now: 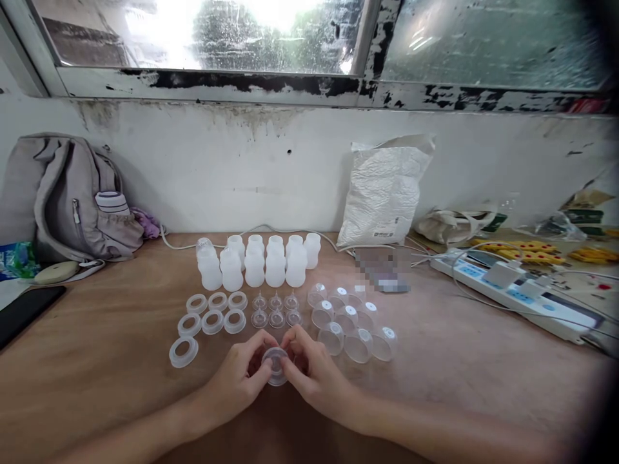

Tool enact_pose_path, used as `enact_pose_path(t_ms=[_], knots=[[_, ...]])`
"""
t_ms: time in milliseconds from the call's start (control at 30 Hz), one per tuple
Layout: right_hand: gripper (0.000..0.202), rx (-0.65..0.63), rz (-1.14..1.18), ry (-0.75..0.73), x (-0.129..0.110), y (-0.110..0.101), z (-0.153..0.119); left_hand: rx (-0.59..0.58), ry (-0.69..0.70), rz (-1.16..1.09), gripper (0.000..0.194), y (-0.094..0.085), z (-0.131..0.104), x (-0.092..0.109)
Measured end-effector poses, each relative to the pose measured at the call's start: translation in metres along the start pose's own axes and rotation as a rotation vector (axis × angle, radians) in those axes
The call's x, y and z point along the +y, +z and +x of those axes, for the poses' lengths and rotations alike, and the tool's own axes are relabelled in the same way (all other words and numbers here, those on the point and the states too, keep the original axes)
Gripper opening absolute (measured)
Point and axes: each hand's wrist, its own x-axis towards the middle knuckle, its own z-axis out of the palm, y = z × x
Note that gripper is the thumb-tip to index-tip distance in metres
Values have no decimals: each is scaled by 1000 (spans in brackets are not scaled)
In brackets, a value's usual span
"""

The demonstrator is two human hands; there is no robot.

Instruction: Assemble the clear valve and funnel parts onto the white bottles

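Both hands hold a translucent bottle collar ring [277, 380] low over the near part of the table. My left hand [246, 367] grips its left side, and my right hand [312, 370] grips its right side, thumbs on top. Something clear, perhaps a nipple, sits inside the ring; the fingers partly hide it. Just beyond my hands stand clear nipples [276, 318] in two short rows. Several more collar rings [184, 352] lie to the left. On the right are clear dome caps [358, 346] in rows. Behind them stand white baby bottles [275, 274], one with a clear cap on top.
A grey backpack [72, 193] and a black phone [29, 312] are at the left. A white padded mailer bag [384, 193] leans on the wall. A white power strip [517, 293] with cables lies at the right, before a cloth bag [454, 224] and yellow items.
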Motion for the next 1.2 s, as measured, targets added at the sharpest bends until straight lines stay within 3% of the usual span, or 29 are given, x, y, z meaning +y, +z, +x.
enact_pose_path(t_ms=[233, 500, 733, 1033, 1200], knots=[[18, 4, 61, 65, -4, -2, 1, 65, -101, -129, 23, 4, 4, -4], [20, 5, 61, 131, -1, -1, 2, 56, -79, -32, 25, 4, 2, 3], [15, 4, 27, 93, 0, 1, 2, 8, -61, -9, 22, 4, 0, -5], [3, 7, -31, 30, -3, -1, -2, 39, -17, 38, 12, 3, -1, -5], [18, -16, -22, -28, -7, -2, -2, 36, 4, 19, 13, 3, -2, -5]])
